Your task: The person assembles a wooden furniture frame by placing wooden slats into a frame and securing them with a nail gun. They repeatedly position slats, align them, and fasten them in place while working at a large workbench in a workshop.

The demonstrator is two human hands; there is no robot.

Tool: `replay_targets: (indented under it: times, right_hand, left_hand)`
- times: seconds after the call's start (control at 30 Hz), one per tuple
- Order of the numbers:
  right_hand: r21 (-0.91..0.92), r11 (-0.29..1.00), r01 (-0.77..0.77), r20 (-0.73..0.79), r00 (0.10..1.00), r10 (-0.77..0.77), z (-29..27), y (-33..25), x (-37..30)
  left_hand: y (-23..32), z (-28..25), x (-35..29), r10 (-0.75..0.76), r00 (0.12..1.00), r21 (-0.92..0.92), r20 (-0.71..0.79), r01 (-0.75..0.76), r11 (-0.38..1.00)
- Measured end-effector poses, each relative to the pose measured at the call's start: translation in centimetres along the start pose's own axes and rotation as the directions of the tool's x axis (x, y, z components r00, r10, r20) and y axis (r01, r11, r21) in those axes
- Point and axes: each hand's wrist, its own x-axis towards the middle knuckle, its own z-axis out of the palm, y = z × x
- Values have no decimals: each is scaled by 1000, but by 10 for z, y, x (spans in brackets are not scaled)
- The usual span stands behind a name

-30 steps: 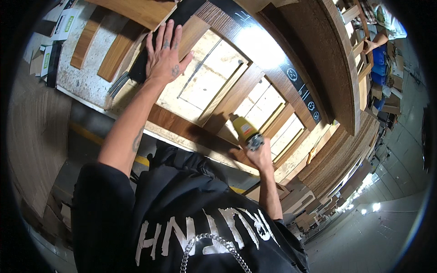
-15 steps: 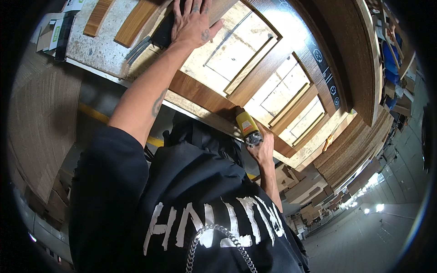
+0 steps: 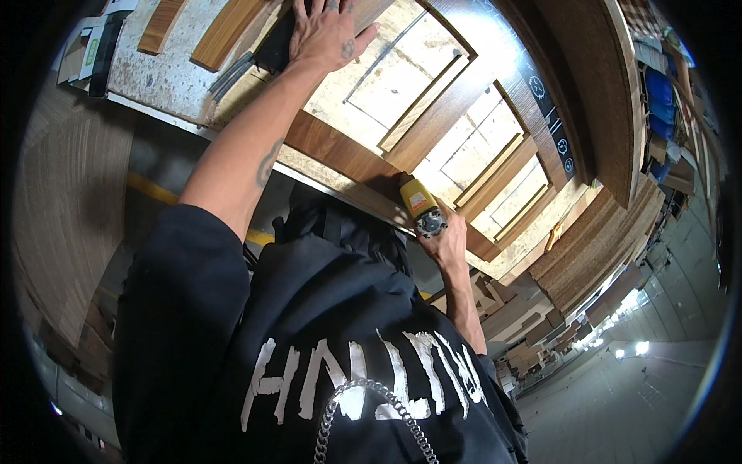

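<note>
A dark brown wooden frame with several openings lies on a pale, stained worktop. My right hand is closed round a yellow nail gun with a bolted grey cap, and its dark nose meets the frame's near rail. The gun hides most of that hand's fingers. At the top of the view my left hand lies flat with its fingers spread, over a black item and the frame's left end. Its fingertips are cut off by the picture's upper edge.
Two loose wooden strips lie at the far left of the worktop, near thin dark rods. A large curved brown panel rises on the right. Stacked boards stand at the right, and more brown sheets at the left.
The whole view has shifted slightly. The nail gun stays at the same place on the frame's near rail, and my left hand keeps its flat pose.
</note>
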Motion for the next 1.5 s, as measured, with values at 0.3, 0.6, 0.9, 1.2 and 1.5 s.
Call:
replay_targets:
  times: [0.3,0.6,0.9,1.2,1.5]
  right_hand:
    - [-2,997,73,-19,997,-73,-6,-32,13]
    - [18,991,130,-67,989,-129,2,-34,8]
    - [-32,974,225,207,955,-213,-5,-77,4]
    - [-65,960,272,90,960,-266,28,-141,67]
    - [21,977,213,199,957,-213,10,-196,77]
  left_hand:
    - [-8,4,-1,25,997,-111,-71,-32,993]
    - [-47,-27,-113,-230,870,-463,-436,2,886]
    - [-55,-21,-155,-299,897,-294,-327,204,934]
    - [-52,-19,-156,-419,876,-347,-239,326,880]
    - [-53,-21,-156,-438,868,-316,-234,358,879]
